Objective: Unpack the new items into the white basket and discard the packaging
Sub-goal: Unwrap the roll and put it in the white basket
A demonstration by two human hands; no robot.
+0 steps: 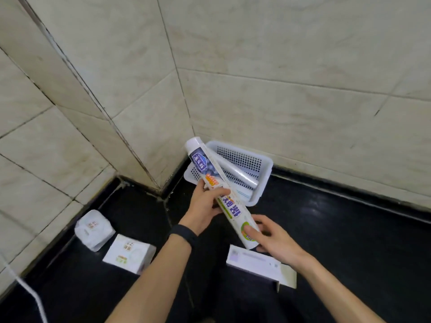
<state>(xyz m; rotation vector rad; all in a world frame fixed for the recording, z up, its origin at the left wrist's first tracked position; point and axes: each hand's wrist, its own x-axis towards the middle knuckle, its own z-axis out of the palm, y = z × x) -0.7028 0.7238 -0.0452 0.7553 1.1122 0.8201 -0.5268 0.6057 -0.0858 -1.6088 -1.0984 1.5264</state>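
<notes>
Toothpaste tube (235,213) is held two-handed, left hand (204,208) wrapped round the middle, right hand (275,241) pinching the tail, so its cap end tips over the corner white basket (265,176), looks ready to drop in.

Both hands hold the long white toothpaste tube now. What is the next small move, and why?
Probably lower the white toothpaste tube cap-first into the white perforated plastic basket. The left hand and right hand grip it already unboxed, its cap end points toward the basket, and the open white carton lies on the black counter.
</notes>
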